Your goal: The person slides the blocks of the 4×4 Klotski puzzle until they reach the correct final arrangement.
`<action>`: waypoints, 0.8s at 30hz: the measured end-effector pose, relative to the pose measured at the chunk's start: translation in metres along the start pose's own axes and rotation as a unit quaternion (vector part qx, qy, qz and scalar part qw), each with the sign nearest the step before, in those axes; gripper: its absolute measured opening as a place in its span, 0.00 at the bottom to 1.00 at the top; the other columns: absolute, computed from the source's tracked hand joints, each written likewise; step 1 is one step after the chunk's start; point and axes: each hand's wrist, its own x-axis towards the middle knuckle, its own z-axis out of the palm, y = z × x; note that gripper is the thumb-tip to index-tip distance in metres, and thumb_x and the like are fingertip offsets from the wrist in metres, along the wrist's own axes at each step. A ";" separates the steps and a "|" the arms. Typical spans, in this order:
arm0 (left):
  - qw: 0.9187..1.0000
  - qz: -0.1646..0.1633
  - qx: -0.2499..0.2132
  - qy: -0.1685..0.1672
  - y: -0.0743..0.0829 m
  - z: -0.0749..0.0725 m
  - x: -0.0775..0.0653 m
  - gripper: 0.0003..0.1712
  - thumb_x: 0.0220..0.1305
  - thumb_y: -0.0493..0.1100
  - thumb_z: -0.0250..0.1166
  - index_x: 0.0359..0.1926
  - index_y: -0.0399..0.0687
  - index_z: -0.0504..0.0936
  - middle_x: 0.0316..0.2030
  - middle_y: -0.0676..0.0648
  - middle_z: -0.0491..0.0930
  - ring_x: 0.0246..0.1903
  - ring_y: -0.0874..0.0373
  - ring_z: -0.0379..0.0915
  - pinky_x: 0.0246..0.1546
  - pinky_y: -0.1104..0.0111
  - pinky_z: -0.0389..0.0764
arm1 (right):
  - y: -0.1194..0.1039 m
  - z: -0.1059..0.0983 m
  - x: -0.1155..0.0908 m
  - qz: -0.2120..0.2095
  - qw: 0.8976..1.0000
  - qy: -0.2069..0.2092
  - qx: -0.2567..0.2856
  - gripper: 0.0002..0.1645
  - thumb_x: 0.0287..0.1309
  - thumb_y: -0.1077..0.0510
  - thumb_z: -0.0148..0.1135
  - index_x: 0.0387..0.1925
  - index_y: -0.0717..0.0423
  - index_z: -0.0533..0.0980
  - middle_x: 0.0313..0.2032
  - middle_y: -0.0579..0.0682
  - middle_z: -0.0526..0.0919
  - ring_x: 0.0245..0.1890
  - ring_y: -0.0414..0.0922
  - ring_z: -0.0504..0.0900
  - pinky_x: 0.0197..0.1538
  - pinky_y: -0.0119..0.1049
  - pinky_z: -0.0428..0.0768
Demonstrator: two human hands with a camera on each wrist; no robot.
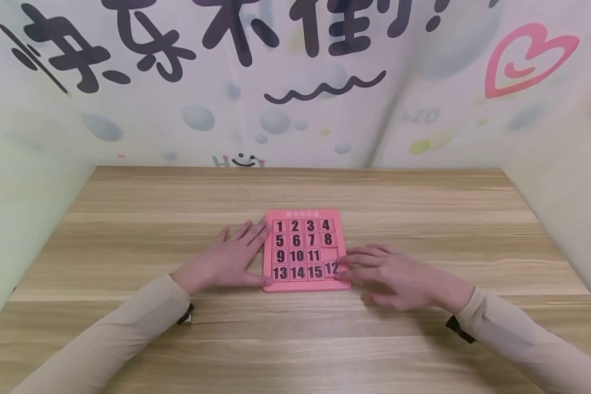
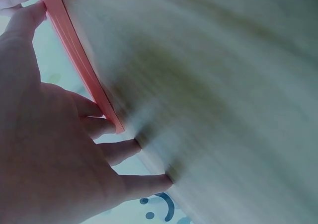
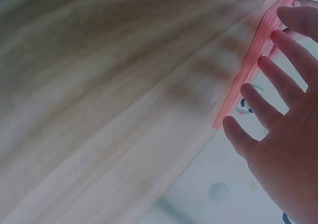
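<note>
A pink number sliding puzzle lies flat on the table, its tiles running in order from 1 at the top left. In the right column, tile 12 stands slightly above the bottom row's line, with a gap between it and tile 8. My left hand rests against the puzzle's left edge, fingers spread and thumb at the lower left corner. From the right, my right hand reaches over the frame, its fingertips touching at tile 12. Both wrist views show the puzzle's pink side edge and extended fingers; the tiles are hidden there.
The wooden table ends at a wall hanging with dark lettering and a pink heart. Pale walls stand at both sides. Black bands show at the cuffs of both sleeves.
</note>
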 end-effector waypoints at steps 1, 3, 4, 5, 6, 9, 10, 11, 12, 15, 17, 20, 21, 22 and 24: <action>1.000 0.000 0.000 0.000 0.000 0.000 0.000 0.61 0.58 0.76 0.53 0.76 0.41 0.42 0.75 0.43 0.34 0.72 0.39 0.33 0.64 0.36 0.38 | 0.000 0.000 0.000 0.003 1.000 -0.001 0.002 0.32 0.58 0.52 0.63 0.64 0.54 0.71 0.65 0.55 0.70 0.64 0.58 0.66 0.64 0.59 0.62; 1.000 0.000 0.000 0.000 0.000 -0.001 0.000 0.61 0.58 0.76 0.53 0.76 0.41 0.42 0.75 0.42 0.35 0.72 0.39 0.33 0.64 0.36 0.39 | 0.000 0.000 0.001 0.006 1.000 0.000 0.004 0.33 0.58 0.52 0.63 0.64 0.54 0.71 0.65 0.55 0.70 0.64 0.58 0.66 0.65 0.60 0.62; 1.000 0.000 0.000 -0.001 0.001 -0.001 0.000 0.61 0.58 0.76 0.53 0.76 0.41 0.42 0.75 0.43 0.34 0.72 0.39 0.33 0.64 0.36 0.39 | 0.001 0.000 0.001 0.008 1.000 -0.001 0.003 0.33 0.58 0.52 0.63 0.65 0.53 0.71 0.65 0.55 0.70 0.64 0.58 0.66 0.65 0.60 0.62; 1.000 -0.001 0.000 -0.002 0.001 -0.002 -0.001 0.61 0.58 0.76 0.53 0.76 0.41 0.42 0.75 0.43 0.34 0.72 0.39 0.32 0.64 0.36 0.38 | 0.001 0.000 0.001 0.009 1.000 -0.001 0.003 0.33 0.58 0.51 0.63 0.65 0.53 0.71 0.65 0.55 0.70 0.64 0.58 0.66 0.65 0.60 0.62; 1.000 -0.001 0.001 -0.002 0.002 -0.002 0.000 0.61 0.58 0.76 0.53 0.76 0.41 0.42 0.75 0.43 0.34 0.72 0.39 0.32 0.64 0.36 0.38 | 0.001 0.000 0.001 0.009 1.000 -0.001 0.003 0.33 0.58 0.52 0.63 0.65 0.53 0.71 0.65 0.55 0.70 0.64 0.58 0.66 0.65 0.60 0.62; 1.000 -0.003 0.005 -0.004 0.002 -0.003 0.000 0.61 0.58 0.76 0.53 0.76 0.42 0.41 0.75 0.43 0.33 0.72 0.39 0.32 0.64 0.36 0.36 | 0.002 0.000 0.001 0.015 1.000 0.000 0.005 0.33 0.58 0.52 0.62 0.65 0.53 0.70 0.65 0.55 0.70 0.64 0.58 0.66 0.65 0.60 0.62; 1.000 -0.004 0.005 -0.004 0.003 -0.003 0.000 0.61 0.57 0.76 0.53 0.76 0.42 0.41 0.75 0.44 0.33 0.72 0.40 0.32 0.64 0.36 0.35 | 0.003 0.000 0.001 0.017 1.000 0.000 0.005 0.33 0.58 0.52 0.62 0.65 0.54 0.70 0.65 0.56 0.70 0.64 0.58 0.66 0.64 0.60 0.62; 1.000 -0.004 0.006 -0.003 0.003 -0.003 0.001 0.61 0.57 0.76 0.53 0.76 0.42 0.42 0.75 0.43 0.34 0.72 0.39 0.32 0.64 0.36 0.34 | 0.003 0.000 0.001 0.019 1.000 0.001 0.005 0.33 0.58 0.52 0.62 0.65 0.54 0.70 0.65 0.56 0.70 0.64 0.58 0.67 0.64 0.61 0.62; 1.000 -0.004 0.007 -0.001 0.003 -0.003 0.001 0.61 0.57 0.76 0.54 0.76 0.42 0.42 0.75 0.43 0.34 0.72 0.39 0.33 0.64 0.35 0.33 | 0.004 0.000 0.001 0.021 1.000 0.000 0.005 0.33 0.58 0.52 0.62 0.65 0.54 0.70 0.65 0.56 0.70 0.64 0.58 0.67 0.64 0.61 0.61; 1.000 -0.005 0.007 0.000 0.003 -0.003 0.002 0.61 0.57 0.76 0.54 0.76 0.42 0.42 0.75 0.43 0.34 0.72 0.39 0.33 0.63 0.35 0.32 | 0.005 0.000 0.001 0.025 1.000 -0.001 0.000 0.34 0.59 0.51 0.62 0.66 0.54 0.69 0.65 0.57 0.69 0.64 0.58 0.66 0.65 0.61 0.61; 1.000 -0.005 0.007 -0.001 0.003 -0.004 0.001 0.61 0.57 0.76 0.54 0.76 0.42 0.42 0.75 0.43 0.35 0.72 0.39 0.33 0.63 0.35 0.31 | 0.006 0.000 0.001 0.030 1.000 -0.004 -0.001 0.34 0.60 0.49 0.61 0.66 0.53 0.69 0.66 0.57 0.68 0.65 0.58 0.65 0.65 0.61 0.60; 1.000 -0.005 0.004 -0.002 0.003 -0.004 0.001 0.61 0.57 0.75 0.55 0.76 0.42 0.42 0.75 0.43 0.35 0.72 0.39 0.33 0.63 0.35 0.30 | 0.006 -0.001 0.001 0.040 0.999 -0.007 0.000 0.34 0.61 0.48 0.60 0.67 0.52 0.68 0.67 0.57 0.67 0.66 0.58 0.64 0.65 0.61 0.59; 1.000 -0.005 0.003 -0.002 0.003 -0.004 0.001 0.61 0.57 0.75 0.54 0.76 0.41 0.42 0.75 0.43 0.35 0.72 0.39 0.33 0.63 0.35 0.29 | 0.006 -0.001 0.002 0.044 0.999 -0.009 0.000 0.34 0.62 0.47 0.60 0.68 0.52 0.68 0.67 0.56 0.67 0.66 0.58 0.64 0.66 0.61 0.58; 1.000 -0.005 0.002 -0.002 0.002 -0.004 0.001 0.61 0.57 0.75 0.54 0.76 0.41 0.42 0.75 0.43 0.35 0.72 0.39 0.33 0.63 0.35 0.29 | 0.007 -0.001 0.002 0.048 0.999 -0.010 0.001 0.34 0.62 0.47 0.60 0.68 0.51 0.67 0.67 0.56 0.66 0.66 0.58 0.63 0.66 0.61 0.58; 1.000 -0.004 0.002 -0.002 0.002 -0.004 0.002 0.61 0.58 0.75 0.54 0.76 0.41 0.42 0.75 0.43 0.35 0.72 0.39 0.33 0.63 0.35 0.29 | 0.007 -0.001 0.002 0.055 0.998 -0.014 -0.001 0.35 0.63 0.46 0.59 0.69 0.51 0.67 0.68 0.56 0.66 0.67 0.58 0.63 0.66 0.61 0.58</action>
